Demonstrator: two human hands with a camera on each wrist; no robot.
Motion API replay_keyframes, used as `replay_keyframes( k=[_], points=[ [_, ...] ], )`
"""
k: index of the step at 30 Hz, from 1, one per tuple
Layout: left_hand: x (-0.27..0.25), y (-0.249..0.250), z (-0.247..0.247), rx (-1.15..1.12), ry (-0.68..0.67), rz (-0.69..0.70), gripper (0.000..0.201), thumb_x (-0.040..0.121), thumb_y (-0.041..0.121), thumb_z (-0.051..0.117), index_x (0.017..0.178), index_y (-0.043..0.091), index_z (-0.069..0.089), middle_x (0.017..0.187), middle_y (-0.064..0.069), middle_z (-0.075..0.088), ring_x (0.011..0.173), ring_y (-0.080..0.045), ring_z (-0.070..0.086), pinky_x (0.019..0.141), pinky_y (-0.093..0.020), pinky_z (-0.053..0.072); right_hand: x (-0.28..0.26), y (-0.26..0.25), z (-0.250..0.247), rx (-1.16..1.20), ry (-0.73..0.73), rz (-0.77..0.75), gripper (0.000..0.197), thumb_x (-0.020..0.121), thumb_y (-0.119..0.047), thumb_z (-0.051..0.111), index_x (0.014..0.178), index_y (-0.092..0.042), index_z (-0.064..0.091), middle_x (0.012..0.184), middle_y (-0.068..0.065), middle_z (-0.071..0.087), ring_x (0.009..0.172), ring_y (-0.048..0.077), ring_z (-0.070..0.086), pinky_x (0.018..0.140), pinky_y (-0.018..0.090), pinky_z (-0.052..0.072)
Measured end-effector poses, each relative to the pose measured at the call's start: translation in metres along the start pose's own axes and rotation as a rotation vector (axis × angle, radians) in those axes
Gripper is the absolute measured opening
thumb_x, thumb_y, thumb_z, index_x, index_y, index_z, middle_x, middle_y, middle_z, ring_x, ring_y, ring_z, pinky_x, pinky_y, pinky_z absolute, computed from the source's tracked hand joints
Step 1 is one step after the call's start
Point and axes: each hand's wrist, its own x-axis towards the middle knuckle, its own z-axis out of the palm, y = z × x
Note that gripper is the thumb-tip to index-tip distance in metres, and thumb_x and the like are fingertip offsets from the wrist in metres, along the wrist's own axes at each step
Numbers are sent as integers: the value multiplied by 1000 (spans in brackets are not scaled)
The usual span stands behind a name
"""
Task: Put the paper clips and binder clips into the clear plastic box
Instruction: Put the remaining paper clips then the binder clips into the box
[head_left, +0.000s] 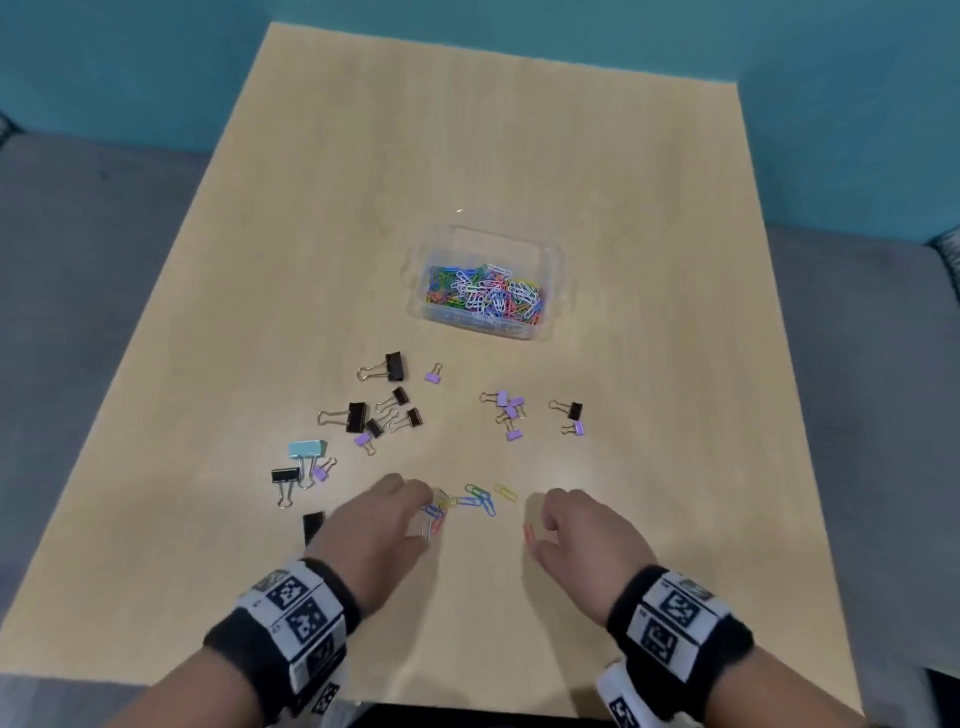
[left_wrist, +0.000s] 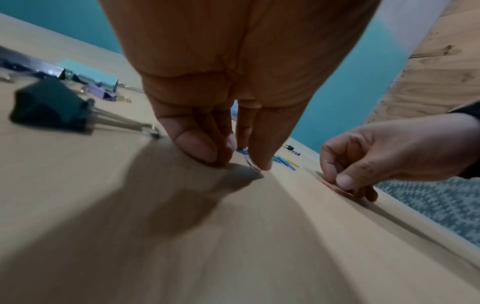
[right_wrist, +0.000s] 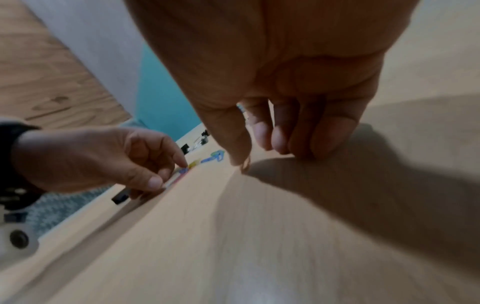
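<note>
Pressing down near the front edge of the tabletop (head_left: 519, 156), the left hand (head_left: 374, 525) is pinching at a small cluster of paper clips (head_left: 435, 514); in the left wrist view its thumb and fingers (left_wrist: 197, 148) are curling together around a thin wire clip against the wood. The right hand (head_left: 582, 530) is sitting just beside it, toward the right edge, with thumb and fingers (left_wrist: 342, 181) closing on a red paper clip (head_left: 529, 532) lying flat on the surface. Whether either clip is lifting off the wood, cannot tell.

Between the two hands, loose blue, green and yellow paper clips (head_left: 483, 501) are lying in a short row, near the front edge.

The clear plastic box (head_left: 485, 283) is standing near the centre of the tabletop, well apart from both hands, and is holding a heap of multicoloured paper clips (head_left: 488, 296).

Binder clips are lying scattered between the box and the hands: black binder clips (head_left: 358, 415) and a pale blue binder clip (head_left: 306, 449) toward the left edge, a group of purple binder clips (head_left: 511, 410) closer to the middle, and one more black binder clip (head_left: 571, 410) with a purple one to the right. Another black binder clip (head_left: 313, 525) is lying just beside the left hand, partly hidden by it.

Both wrists are wearing black bands with printed marker tags (head_left: 296, 608).
</note>
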Motion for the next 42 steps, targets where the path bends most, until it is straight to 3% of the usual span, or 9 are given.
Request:
replay_keyframes(
  k=[4,8,11,15,18,25,29,38,42],
  points=[
    [8,7,10,23,38,9,23,84,28,57,107,27,50,95,6,46,87,-20,54,75,-34,46,7,-19,5,-58,76,-56,16,97,-27,40,81,-25,37,84,-5,40,78,20,38,64,32,33],
    [17,12,11,-13,91,-33,11,87,31,55,95,25,50,92,5,47,78,-21,52,70,-33,45,20,-29,5,-13,87,-142,15,95,-23,47,81,-24,41,85,-5,43,83,21,43,69,34,40],
    [11,7,9,-89,138,-80,26,84,35,62,105,30,48,91,8,47,78,-19,54,69,-32,45,14,-21,5,97,150,-131,13,90,-34,57,95,-24,50,93,-6,45,88,18,47,72,31,41],
    [7,5,15,-22,114,-48,43,82,35,64,121,27,48,97,4,45,86,-20,53,73,-32,44,8,-14,19,86,177,-98,42,81,-40,65,117,-26,49,109,-3,44,102,18,42,81,30,42],
    [15,13,19,-8,154,-38,36,85,31,61,119,24,51,102,-1,49,90,-23,55,75,-34,47,18,-30,25,22,220,-120,34,84,-34,62,115,-23,50,108,0,44,101,22,41,78,34,44],
    [29,20,23,55,175,-5,8,89,22,55,95,16,54,89,-1,48,72,-26,51,64,-39,48,33,-45,22,15,211,-125,8,91,-15,51,89,-20,46,96,2,49,91,21,41,70,36,43],
    [30,17,21,44,156,23,18,89,22,54,106,26,52,96,0,50,76,-26,55,65,-40,50,37,-44,20,-20,192,-143,13,91,-11,50,86,-21,44,93,0,51,88,20,41,66,33,37],
    [30,16,21,36,153,42,2,90,23,51,91,23,53,89,4,46,72,-21,47,64,-35,47,32,-39,13,67,181,-170,7,91,-22,53,90,-21,47,90,-2,48,86,20,44,71,35,42],
    [18,10,16,-115,210,-71,13,87,30,58,96,25,50,90,5,47,77,-22,54,71,-36,47,16,-18,11,112,216,-109,14,86,-29,59,94,-22,49,92,-4,45,85,20,48,70,33,41]
  ],
)
